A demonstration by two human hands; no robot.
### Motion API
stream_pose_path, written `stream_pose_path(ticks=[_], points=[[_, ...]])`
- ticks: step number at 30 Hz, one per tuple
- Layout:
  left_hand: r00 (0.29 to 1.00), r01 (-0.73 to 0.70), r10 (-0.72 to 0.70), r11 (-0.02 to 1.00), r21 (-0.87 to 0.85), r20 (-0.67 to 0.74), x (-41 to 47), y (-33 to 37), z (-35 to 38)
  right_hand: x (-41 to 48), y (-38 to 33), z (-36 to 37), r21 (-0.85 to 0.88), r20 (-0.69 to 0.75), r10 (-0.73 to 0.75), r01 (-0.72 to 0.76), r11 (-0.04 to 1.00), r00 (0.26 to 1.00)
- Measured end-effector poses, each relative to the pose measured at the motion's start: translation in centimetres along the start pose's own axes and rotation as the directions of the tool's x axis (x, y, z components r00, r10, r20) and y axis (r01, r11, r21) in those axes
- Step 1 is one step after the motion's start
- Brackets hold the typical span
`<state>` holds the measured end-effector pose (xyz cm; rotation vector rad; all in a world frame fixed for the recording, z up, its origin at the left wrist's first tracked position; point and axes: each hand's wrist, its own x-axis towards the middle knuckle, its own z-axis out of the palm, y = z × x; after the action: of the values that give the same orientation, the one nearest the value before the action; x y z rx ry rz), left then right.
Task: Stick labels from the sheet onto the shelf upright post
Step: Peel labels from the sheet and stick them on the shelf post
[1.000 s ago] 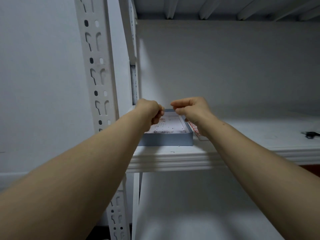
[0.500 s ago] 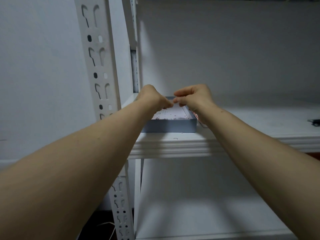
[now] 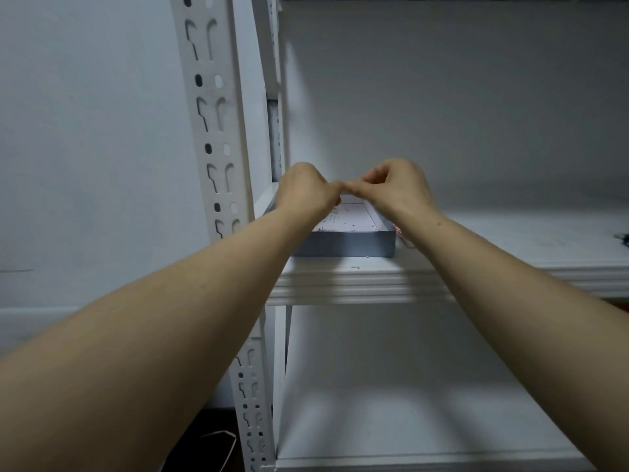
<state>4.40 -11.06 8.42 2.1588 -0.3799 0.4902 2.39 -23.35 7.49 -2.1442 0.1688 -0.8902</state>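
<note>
My left hand (image 3: 306, 192) and my right hand (image 3: 398, 189) meet fingertip to fingertip above a shallow grey box (image 3: 343, 245) on the shelf board (image 3: 510, 240). Both hands have curled fingers and pinch at the same spot; the small label between them is hidden by the fingertips. A white label sheet (image 3: 354, 216) with small dark marks lies in the box under the hands. The white slotted upright post (image 3: 211, 114) stands to the left of my left hand, apart from it.
A red-printed sheet edge (image 3: 400, 233) shows just right of the box. A small black object (image 3: 623, 238) lies at the far right of the shelf. A lower shelf (image 3: 408, 403) sits below, and a wall is to the left.
The hands, apart a second ago, have come together and now touch at the fingertips above the box. The view has tilted down a little.
</note>
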Motion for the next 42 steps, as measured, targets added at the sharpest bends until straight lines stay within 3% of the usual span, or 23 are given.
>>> stream_pose_path(ticks=[3, 7, 9, 11, 14, 17, 19, 21, 26, 31, 37, 42], points=[[0.97, -0.207, 0.199, 0.977, -0.043, -0.137, -1.4, -0.8, -0.8, -1.0, -1.2, -0.2, 0.028, 0.025, -0.071, 0.07, 0.997, 0.997], [0.753, -0.548, 0.488, 0.837, -0.009, -0.441, -4.1, -3.1, -2.7, -3.4, -3.2, 1.4, 0.173, 0.037, -0.174, 0.166, 0.971, 0.984], [0.711, -0.539, 0.44, 0.842, -0.022, -0.548, -5.2, -4.5, -3.5, -5.0, -3.9, 2.8, 0.29, 0.095, -0.178, 0.144, 0.946, 0.979], [0.752, -0.421, 0.248, 0.893, -0.156, -0.611, -6.0, -5.9, -4.7, -6.6, -4.2, 4.1, 0.36, 0.143, -0.171, 0.11, 0.926, 0.975], [0.856, -0.133, -0.121, 0.888, -0.44, -0.502, -6.3, -8.2, -6.4, -8.9, -4.3, 5.8, 0.311, 0.157, -0.209, 0.152, 0.938, 0.965], [0.926, 0.079, -0.282, 0.794, -0.603, -0.25, -6.0, -9.9, -7.0, -10.5, -3.7, 6.7, 0.194, 0.126, -0.29, 0.263, 0.945, 0.949], [0.958, 0.134, -0.27, 0.728, -0.672, -0.101, -6.1, -10.2, -7.0, -11.0, -3.2, 7.4, 0.131, 0.062, -0.357, 0.348, 0.929, 0.932], [0.971, 0.137, -0.235, 0.708, -0.693, -0.048, -5.9, -10.6, -7.0, -11.2, -3.1, 8.2, 0.057, -0.006, -0.428, 0.427, 0.902, 0.904], [0.981, 0.127, -0.194, 0.703, -0.7, -0.017, -5.4, -11.7, -7.0, -11.2, -2.7, 9.3, -0.196, -0.21, -0.65, 0.62, 0.76, 0.73], [0.989, 0.1, -0.151, 0.681, -0.725, -0.006, -5.2, -12.6, -7.1, -11.1, -2.7, 10.4, -0.307, -0.228, -0.746, 0.681, 0.665, 0.626], [0.991, 0.08, -0.134, 0.697, -0.712, -0.02, -4.8, -13.0, -6.7, -11.3, -3.1, 10.8, -0.314, -0.264, -0.74, 0.671, 0.672, 0.619], [0.992, 0.05, -0.117, 0.722, -0.69, -0.05, -4.6, -13.3, -6.3, -10.9, -4.0, 11.3, -0.404, -0.241, -0.653, 0.538, 0.74, 0.718]])
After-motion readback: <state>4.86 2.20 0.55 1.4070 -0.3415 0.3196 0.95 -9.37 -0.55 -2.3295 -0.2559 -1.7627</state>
